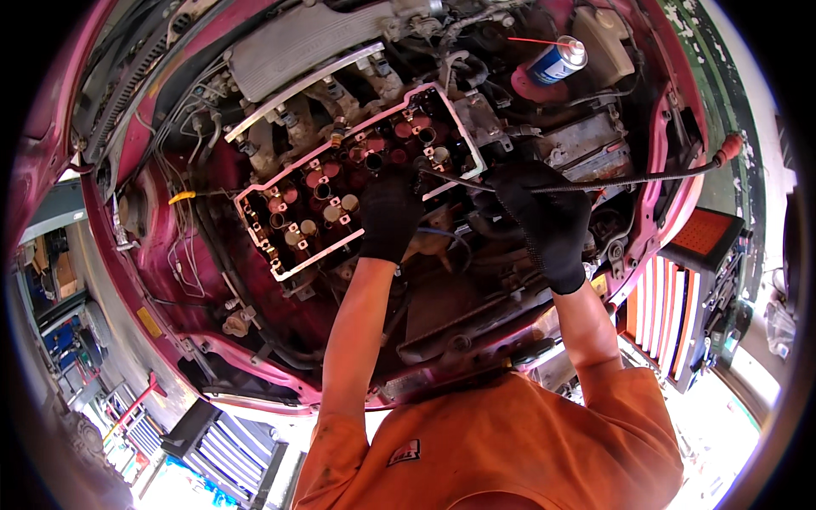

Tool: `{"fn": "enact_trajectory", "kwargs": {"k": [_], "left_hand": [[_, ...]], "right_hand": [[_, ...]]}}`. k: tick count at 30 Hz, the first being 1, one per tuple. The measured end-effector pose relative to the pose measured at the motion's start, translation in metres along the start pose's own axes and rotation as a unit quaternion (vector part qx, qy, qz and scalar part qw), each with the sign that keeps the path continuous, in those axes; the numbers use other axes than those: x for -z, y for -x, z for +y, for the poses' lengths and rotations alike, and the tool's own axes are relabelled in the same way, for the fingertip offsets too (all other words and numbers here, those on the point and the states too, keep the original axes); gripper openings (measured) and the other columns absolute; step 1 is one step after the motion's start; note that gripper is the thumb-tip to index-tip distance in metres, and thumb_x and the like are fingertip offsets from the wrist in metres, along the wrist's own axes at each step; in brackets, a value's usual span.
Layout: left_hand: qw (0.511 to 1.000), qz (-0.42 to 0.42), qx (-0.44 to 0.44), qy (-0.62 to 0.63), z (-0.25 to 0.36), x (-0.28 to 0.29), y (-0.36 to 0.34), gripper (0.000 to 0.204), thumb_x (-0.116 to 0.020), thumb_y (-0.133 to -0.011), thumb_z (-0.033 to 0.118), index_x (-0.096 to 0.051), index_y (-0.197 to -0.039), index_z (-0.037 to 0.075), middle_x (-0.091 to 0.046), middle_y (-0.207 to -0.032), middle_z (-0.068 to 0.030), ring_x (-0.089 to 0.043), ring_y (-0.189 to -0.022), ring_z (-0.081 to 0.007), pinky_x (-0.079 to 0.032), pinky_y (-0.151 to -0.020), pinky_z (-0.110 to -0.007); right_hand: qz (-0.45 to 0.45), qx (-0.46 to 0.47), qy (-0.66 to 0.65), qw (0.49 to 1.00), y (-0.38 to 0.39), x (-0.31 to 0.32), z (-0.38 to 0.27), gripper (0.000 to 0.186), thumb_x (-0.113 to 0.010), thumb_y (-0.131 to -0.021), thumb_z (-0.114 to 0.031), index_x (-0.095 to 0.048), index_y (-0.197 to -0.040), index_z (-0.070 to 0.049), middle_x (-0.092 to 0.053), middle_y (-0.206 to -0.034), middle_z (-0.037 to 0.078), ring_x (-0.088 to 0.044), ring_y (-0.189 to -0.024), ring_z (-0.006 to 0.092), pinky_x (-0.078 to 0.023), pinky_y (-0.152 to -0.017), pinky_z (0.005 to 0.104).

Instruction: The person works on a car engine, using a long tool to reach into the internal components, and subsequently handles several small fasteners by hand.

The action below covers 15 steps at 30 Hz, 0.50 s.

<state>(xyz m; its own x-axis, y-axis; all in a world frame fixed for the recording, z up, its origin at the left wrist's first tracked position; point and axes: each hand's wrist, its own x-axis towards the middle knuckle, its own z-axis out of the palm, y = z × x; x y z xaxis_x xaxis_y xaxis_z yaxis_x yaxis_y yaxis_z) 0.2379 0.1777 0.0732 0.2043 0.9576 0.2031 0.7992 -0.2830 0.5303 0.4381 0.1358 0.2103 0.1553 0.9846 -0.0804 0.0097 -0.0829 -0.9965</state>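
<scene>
Below me, the open cylinder head point(316, 191) shows round lifters and bores inside its pale rim. My black-gloved left hand point(393, 212) reaches over its middle, fingers curled down and mostly hidden beneath it. A long, thin, dark flexible tool point(654, 177) with a reddish end point(728, 148) stretches across to the right; its exact kind is unclear. My right hand point(548, 217), also gloved in black, is closed around it beside the head's right end. The tool's other end meets the edge of my left hand, where its tip is hard to make out.
A blue-and-white spray can point(557, 61) with a red straw stands at the back right. Behind the head lie a metal rail point(306, 92) and a grey cover point(310, 51). The car's red front edge point(255, 374) curves nearby; tool chests point(667, 314) flank it.
</scene>
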Motion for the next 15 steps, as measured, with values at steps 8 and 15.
{"fn": "enact_trajectory", "kwargs": {"k": [8, 15], "left_hand": [[1.0, -0.014, 0.022, -0.009, -0.003, -0.011, 0.0, 0.015, -0.066, -0.073, 0.012, -0.067, -0.089, 0.01, -0.064, -0.09, -0.011, -0.064, -0.082, -0.0336, -0.052, -0.07, -0.044], [0.999, 0.037, 0.006, -0.015, 0.025, 0.026, -0.011, 0.015, -0.067, -0.077, 0.012, -0.068, -0.091, 0.009, -0.066, -0.088, -0.0105, -0.064, -0.077, -0.0324, -0.051, -0.067, -0.042]], "right_hand": [[0.002, 0.134, -0.002, 0.991, 0.0, 0.017, 0.001, 0.016, -0.066, -0.085, 0.007, -0.066, -0.101, 0.005, -0.068, -0.1, 0.015, -0.066, -0.089, 0.02, -0.053, -0.079, 0.0324], [0.018, 0.116, 0.031, 0.993, -0.007, 0.016, 0.026, 0.008, -0.064, -0.087, 0.007, -0.067, -0.094, 0.005, -0.069, -0.098, 0.012, -0.065, -0.087, 0.0165, -0.052, -0.076, 0.0291]]}}
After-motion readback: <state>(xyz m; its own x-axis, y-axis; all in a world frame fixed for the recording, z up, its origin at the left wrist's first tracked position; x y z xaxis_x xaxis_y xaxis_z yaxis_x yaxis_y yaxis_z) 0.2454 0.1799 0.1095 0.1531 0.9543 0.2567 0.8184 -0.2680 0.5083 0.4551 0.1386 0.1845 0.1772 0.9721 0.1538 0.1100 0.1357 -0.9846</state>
